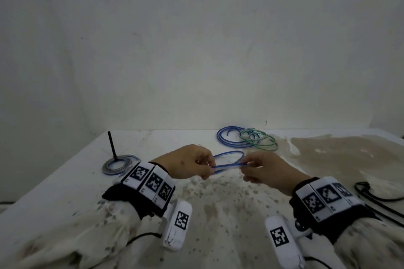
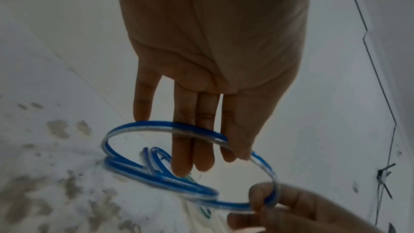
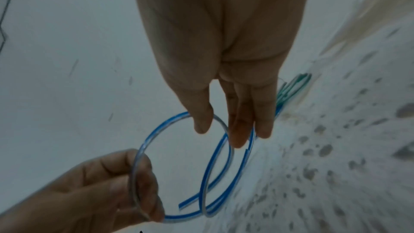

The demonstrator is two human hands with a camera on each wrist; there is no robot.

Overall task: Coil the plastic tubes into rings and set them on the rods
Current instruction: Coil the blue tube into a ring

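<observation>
A blue-striped clear tube (image 1: pixel 229 152) is bent into overlapping loops and held above the table between both hands. My left hand (image 1: pixel 208 167) pinches its left side; in the left wrist view the thumb and forefinger of that hand (image 2: pixel 235 153) close on the tube (image 2: pixel 145 125). My right hand (image 1: pixel 248 165) pinches the right side, with thumb and fingers (image 3: pixel 221 134) on the tube (image 3: pixel 156 135), one cut end hanging free. A black rod (image 1: pixel 112 145) stands at the left with a coiled ring (image 1: pixel 119 165) around its base.
Loose blue tubes (image 1: pixel 231 137) and green tubes (image 1: pixel 260 142) lie tangled at the table's far edge by the wall. Black cables (image 1: pixel 371 194) lie at the right. The tabletop (image 1: pixel 218 203) is stained and speckled, with a brown patch at the far right.
</observation>
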